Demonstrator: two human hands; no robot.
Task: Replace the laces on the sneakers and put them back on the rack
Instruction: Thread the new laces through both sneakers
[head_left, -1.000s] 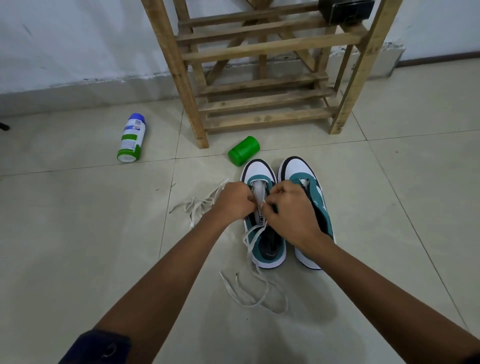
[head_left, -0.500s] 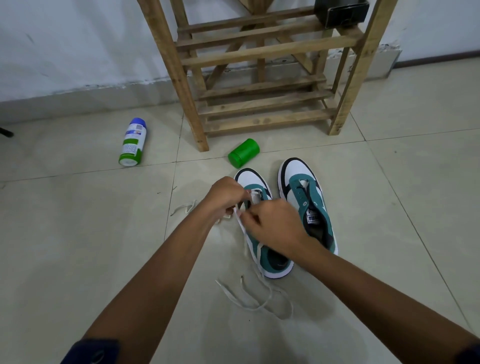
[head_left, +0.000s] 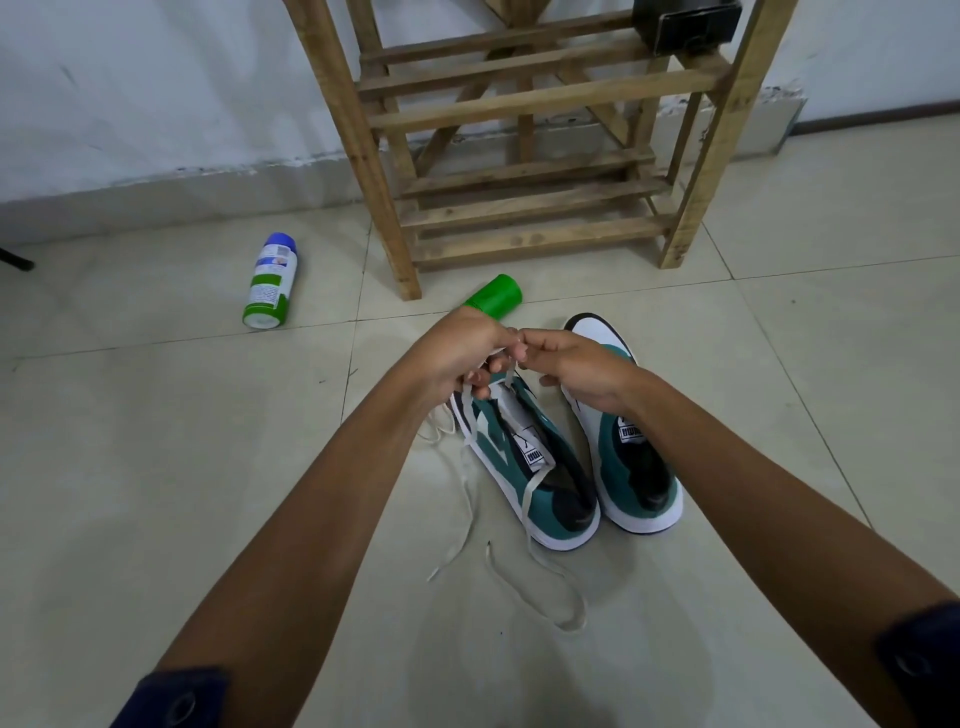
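Observation:
Two teal, white and black sneakers stand side by side on the tiled floor, toes toward the rack. Over the toe end of the left sneaker (head_left: 535, 467), my left hand (head_left: 457, 358) and my right hand (head_left: 576, 366) meet, both pinching the white lace (head_left: 535, 483). That lace runs down over the left sneaker's side and trails in loops on the floor in front of it. My right wrist covers part of the right sneaker (head_left: 634, 478), which shows no lace. The wooden rack (head_left: 524, 218) stands just behind the sneakers against the wall.
A green cap (head_left: 496, 296) lies on the floor just beyond my left hand. A white and green spray can (head_left: 270, 283) lies on its side to the left. A black box (head_left: 685, 23) sits on an upper rack shelf. More white lace (head_left: 436, 426) lies under my left forearm.
Both hands have lifted away from the left sneaker's eyelets and come together above its toe, drawing the lace upward. The left sneaker has turned slightly, its heel nearer the right one.

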